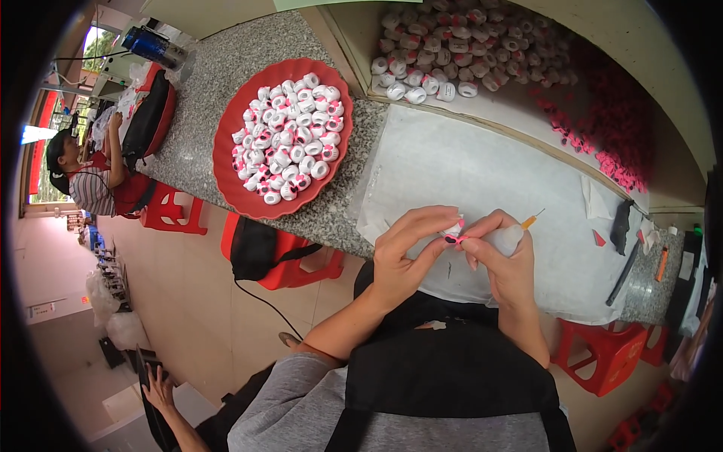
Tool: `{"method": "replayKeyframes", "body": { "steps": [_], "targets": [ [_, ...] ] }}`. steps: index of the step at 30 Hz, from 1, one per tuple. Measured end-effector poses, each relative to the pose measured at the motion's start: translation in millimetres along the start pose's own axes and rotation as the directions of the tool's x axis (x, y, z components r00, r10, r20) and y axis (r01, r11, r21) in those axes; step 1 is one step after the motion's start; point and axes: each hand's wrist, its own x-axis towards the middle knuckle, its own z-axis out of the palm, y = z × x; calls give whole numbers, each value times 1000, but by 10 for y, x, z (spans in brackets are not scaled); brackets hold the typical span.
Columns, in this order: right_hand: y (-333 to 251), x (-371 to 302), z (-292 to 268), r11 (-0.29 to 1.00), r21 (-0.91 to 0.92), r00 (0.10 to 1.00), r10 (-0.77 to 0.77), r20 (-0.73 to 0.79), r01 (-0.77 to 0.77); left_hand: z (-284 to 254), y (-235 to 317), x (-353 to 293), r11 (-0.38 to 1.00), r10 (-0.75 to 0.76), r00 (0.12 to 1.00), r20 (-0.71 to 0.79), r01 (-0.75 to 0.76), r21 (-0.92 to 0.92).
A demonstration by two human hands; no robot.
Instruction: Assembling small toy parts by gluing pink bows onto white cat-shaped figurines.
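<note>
Over a white sheet (467,166), my left hand (403,260) pinches a small white molded piece (455,227) between thumb and fingertips. A pink-and-black part (453,240) sits against its near side. My right hand (510,267) is closed, its thumb and forefinger touching that pink-and-black part. Out of the right hand juts a yellow-handled tool (529,222) with a thin metal tip. Something whitish and translucent (506,239) shows between the right fingers; its kind I cannot make out.
Left of the sheet, a scalloped red tray (225,175) holds many white-and-pink ring-shaped pieces. A compartment ahead contains more white pieces (459,53) and pink parts (602,151). Black strips (622,226) and an orange tool (661,265) lie right. Another person (94,177) sits far left.
</note>
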Motion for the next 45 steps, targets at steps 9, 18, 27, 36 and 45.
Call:
{"method": "replayKeyframes", "body": {
  "steps": [9,18,27,36,45],
  "targets": [
    [36,-8,18,998,-18,997,-62,-34,62,-32,16,-5,995,14,991,133,0,-103],
    [12,-2,34,969,-175,982,-161,95,176,0,27,-47,843,-225,968,110,251,-476],
    [41,-5,-31,989,-110,990,-85,116,98,-51,25,-24,831,-193,953,232,284,-478],
    [54,-29,-27,989,-98,991,-99,89,108,-66,-1,-10,876,-135,963,232,225,-427],
    [102,-15,-33,992,-53,993,-108,55,111,-41,28,-8,804,-222,939,263,329,-495]
  ]
}}
